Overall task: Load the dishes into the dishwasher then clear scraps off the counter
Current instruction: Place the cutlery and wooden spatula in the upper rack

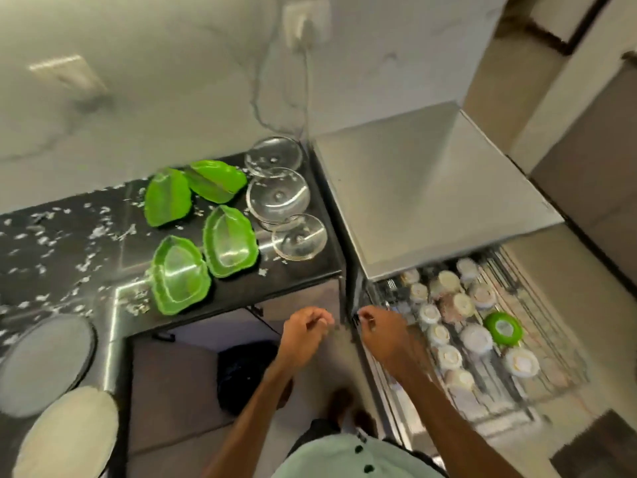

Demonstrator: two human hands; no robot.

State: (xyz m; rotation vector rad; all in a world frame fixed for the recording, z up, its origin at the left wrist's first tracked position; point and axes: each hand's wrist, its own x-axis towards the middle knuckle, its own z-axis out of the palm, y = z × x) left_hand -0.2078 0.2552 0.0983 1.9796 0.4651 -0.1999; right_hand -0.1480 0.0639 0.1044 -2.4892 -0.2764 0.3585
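Observation:
Several green leaf-shaped dishes point(179, 274) lie on the black counter point(303, 270), with three clear glass plates point(299, 236) beside them at the counter's right end. White scraps point(44, 236) are strewn over the counter's left part. To the right, the dishwasher rack point(537, 384) is pulled out and holds several upturned white cups point(475, 338) and a green bowl point(503, 328). My right hand point(379, 334) has its fingers curled at the rack's near-left corner. My left hand point(305, 331) hangs in front of the counter edge, loosely curled and empty.
The dishwasher's steel top point(431, 188) stands right of the counter. A grey round lid point(44, 363) and a pale round board point(65, 436) sit at the near left. A dark bag point(244, 374) lies on the floor below the counter. A cable point(306, 81) runs down the wall.

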